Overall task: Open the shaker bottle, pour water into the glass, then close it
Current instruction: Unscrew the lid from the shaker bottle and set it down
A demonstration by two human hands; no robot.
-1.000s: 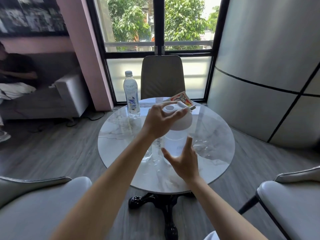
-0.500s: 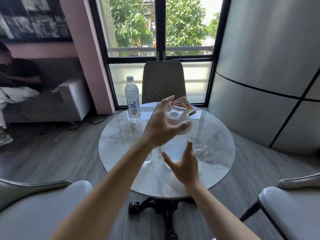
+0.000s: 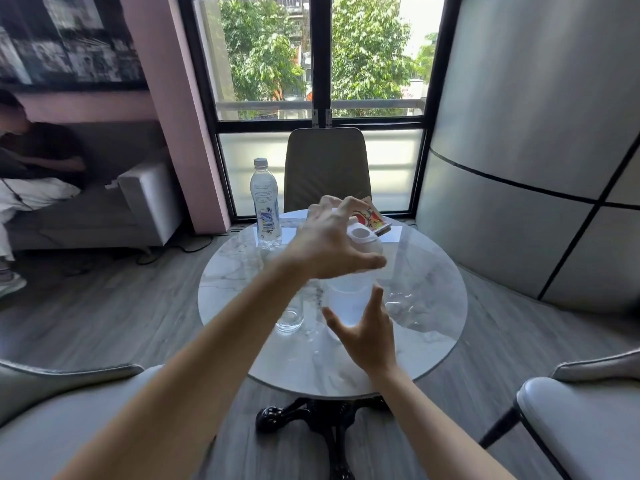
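The translucent shaker bottle point(image 3: 346, 299) stands on the round marble table point(image 3: 433, 306), its white lid point(image 3: 363, 237) on top. My right hand point(image 3: 367, 334) cups the bottle's body from the near side, thumb on its left and fingers on its right. My left hand point(image 3: 329, 240) hovers over the lid with fingers spread and lifted; only the thumb lies along the lid's front edge. An empty clear glass point(image 3: 290, 317) stands just left of the shaker, partly hidden by my left forearm.
A sealed plastic water bottle point(image 3: 266, 202) stands at the table's far left. A colourful card box point(image 3: 374, 220) lies behind the shaker. Chairs stand at the far side point(image 3: 325, 168), near left point(image 3: 69, 410) and near right point(image 3: 581, 417). A person sits on a sofa at left.
My left hand gripped the lid a second ago; its fingers have since opened and lifted off the lid. My right hand stays on the bottle's body.
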